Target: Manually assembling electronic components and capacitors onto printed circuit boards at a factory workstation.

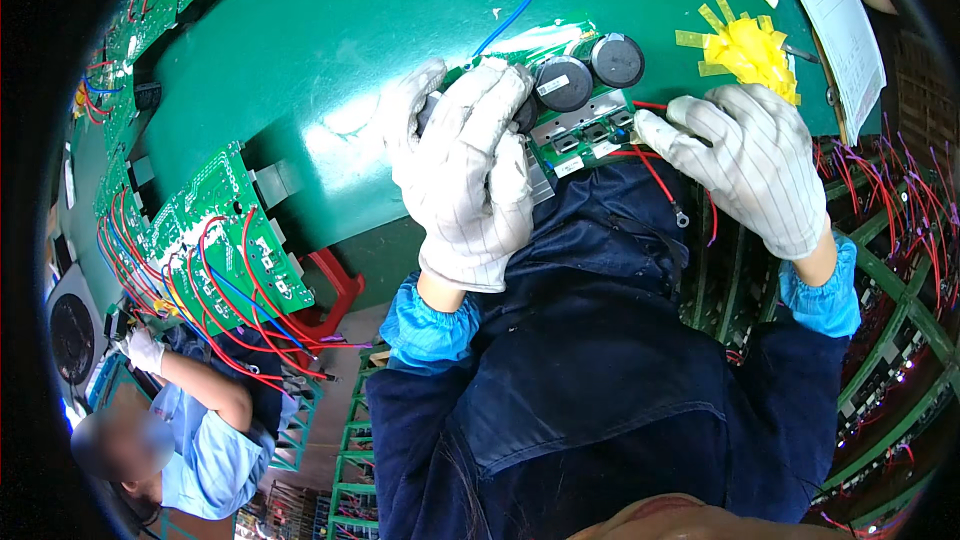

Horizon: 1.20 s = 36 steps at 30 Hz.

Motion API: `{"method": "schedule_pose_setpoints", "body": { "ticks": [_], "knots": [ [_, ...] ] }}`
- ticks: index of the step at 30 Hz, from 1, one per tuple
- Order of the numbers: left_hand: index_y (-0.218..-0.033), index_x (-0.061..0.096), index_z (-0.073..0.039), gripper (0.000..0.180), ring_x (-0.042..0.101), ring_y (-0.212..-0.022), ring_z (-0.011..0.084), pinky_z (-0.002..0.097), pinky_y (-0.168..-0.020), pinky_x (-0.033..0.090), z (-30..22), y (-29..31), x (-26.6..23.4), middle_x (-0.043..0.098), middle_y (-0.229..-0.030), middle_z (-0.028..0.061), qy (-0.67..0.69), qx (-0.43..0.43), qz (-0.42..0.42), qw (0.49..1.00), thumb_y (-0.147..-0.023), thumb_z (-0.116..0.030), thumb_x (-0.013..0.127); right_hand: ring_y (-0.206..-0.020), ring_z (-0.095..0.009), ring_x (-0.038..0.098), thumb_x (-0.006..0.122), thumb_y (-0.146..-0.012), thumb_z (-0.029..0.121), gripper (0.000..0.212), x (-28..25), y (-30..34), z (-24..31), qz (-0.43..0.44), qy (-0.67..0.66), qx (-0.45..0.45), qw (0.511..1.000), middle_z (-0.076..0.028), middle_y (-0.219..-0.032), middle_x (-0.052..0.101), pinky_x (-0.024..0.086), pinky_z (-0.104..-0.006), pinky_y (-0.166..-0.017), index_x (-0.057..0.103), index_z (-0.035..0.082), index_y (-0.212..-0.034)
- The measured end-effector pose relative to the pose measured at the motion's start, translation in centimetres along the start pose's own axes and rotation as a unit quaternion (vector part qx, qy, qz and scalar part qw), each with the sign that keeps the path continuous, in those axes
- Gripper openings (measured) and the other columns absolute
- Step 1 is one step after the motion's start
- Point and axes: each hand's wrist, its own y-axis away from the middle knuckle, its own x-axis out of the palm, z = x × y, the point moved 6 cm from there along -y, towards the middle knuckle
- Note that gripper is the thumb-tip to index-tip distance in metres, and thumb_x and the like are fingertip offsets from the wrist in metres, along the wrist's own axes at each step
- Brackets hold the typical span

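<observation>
A green circuit board [565, 145] with black cylindrical capacitors [616, 61] and metal heat-sink strips lies at the table's near edge, in front of my body. My left hand [465, 165], in a white striped glove, is closed over the board's left part, hiding some of the capacitors. At the board's right end is my gloved right hand [745, 160], its thumb and fingertips drawn together by the edge. Whatever they pinch is too small to make out. Beside those fingertips a red wire [655, 175] with a ring terminal hangs down. A blue wire [520, 5] runs from the board's far side.
Yellow tape strips [750, 50] lie bunched at the far right, near a clipboard with papers [845, 50]. Several wired boards [220, 240] stand on the left of the green table [330, 70]. A co-worker [210, 440] is at lower left; green racks with boards [900, 330] stand right.
</observation>
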Motion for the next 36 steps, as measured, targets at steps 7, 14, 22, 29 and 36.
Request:
{"method": "schedule_pose_setpoints", "body": {
  "ticks": [7,14,22,29,36],
  "knots": [
    [-0.109,0.072,-0.007,0.030,0.056,-0.118,0.0354,0.0465,-0.107,0.038,-0.1,-0.1,0.0,0.071,-0.109,0.0108,0.002,0.003,-0.005,1.000,-0.086,-0.015,0.055,-0.083,-0.014,0.058,0.064,-0.082,0.017,0.030,-0.5,-1.0,0.2,-0.081,0.020,-0.053,0.995,0.005,-0.090,0.059,0.046,-0.0324,-0.077,0.063,0.021,-0.112],
    [-0.110,0.072,-0.007,0.030,0.061,-0.111,0.0323,0.0468,-0.108,0.038,-0.2,-0.5,0.1,0.072,-0.108,0.0122,-0.002,0.023,-0.010,1.000,-0.085,-0.012,0.056,-0.076,-0.014,0.059,0.068,-0.083,0.014,0.016,-0.2,-0.9,1.4,-0.133,-0.020,-0.053,0.989,0.000,-0.082,0.056,0.046,-0.0296,-0.068,0.064,0.007,-0.097],
    [-0.108,0.072,-0.006,0.027,0.065,-0.107,0.0294,0.0469,-0.107,0.039,-0.3,-0.5,0.3,0.072,-0.104,0.0116,-0.006,0.016,-0.012,1.000,-0.088,-0.014,0.055,-0.076,-0.016,0.061,0.068,-0.081,0.013,0.024,0.4,0.2,1.3,-0.189,-0.051,-0.027,0.980,-0.003,-0.090,0.062,0.047,-0.0304,-0.069,0.065,0.006,-0.104],
    [-0.108,0.072,-0.007,0.027,0.062,-0.110,0.0297,0.0464,-0.108,0.039,-0.4,-0.5,0.1,0.072,-0.106,0.0100,-0.003,0.030,-0.015,0.999,-0.088,-0.013,0.055,-0.076,-0.017,0.061,0.067,-0.081,0.012,0.023,0.7,0.1,1.0,-0.193,-0.068,-0.042,0.978,-0.003,-0.087,0.061,0.047,-0.0312,-0.067,0.065,0.007,-0.103],
    [-0.109,0.072,-0.009,0.025,0.061,-0.112,0.0307,0.0459,-0.109,0.038,-0.3,-0.3,0.2,0.072,-0.107,0.0093,0.000,0.019,-0.009,1.000,-0.089,-0.012,0.056,-0.071,-0.015,0.059,0.066,-0.080,0.014,0.020,0.7,0.3,1.0,-0.217,-0.057,-0.028,0.974,-0.001,-0.081,0.059,0.045,-0.0310,-0.066,0.065,0.009,-0.100]
  ]
}}
